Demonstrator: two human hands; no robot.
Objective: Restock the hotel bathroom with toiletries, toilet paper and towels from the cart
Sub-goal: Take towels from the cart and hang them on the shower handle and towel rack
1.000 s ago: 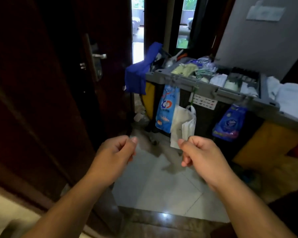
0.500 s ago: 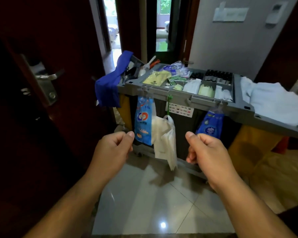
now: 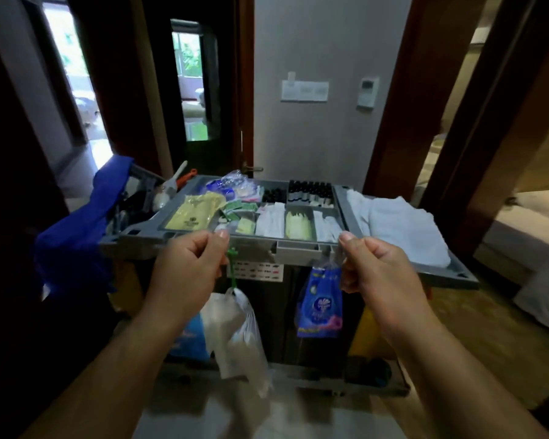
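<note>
Here we are at the cart (image 3: pixel 267 241), parked square in front, and both hands are up at its near rim. The left hand (image 3: pixel 187 274) is curled into a loose fist with the thumb laid on top, fingers tucked in and nothing showing between them. The right hand (image 3: pixel 381 274) mirrors it, fingers folded and also empty as far as I can see (whether either thumb actually touches the rim, I cannot tell). So nothing is picked up yet.

And look at the stock. Folded white towels (image 3: pixel 403 229) are piled on the right end of the top tray. Rows of small dark bottles (image 3: pixel 311 190) fill the back compartments, white sachets (image 3: pixel 270 221) sit in a front one, and yellow packets (image 3: pixel 194 213) lie at the left. A blue bag (image 3: pixel 319 299) and a white plastic bag (image 3: pixel 235 327) hang off the front, and a blue cloth (image 3: pixel 76 236) drapes over the left end. Toilet paper? Not in sight from here.

My read is that this restock is at the very start. Toiletries, paper and towels all remain to be gathered and carried to the bathroom, which isn't in view.
</note>
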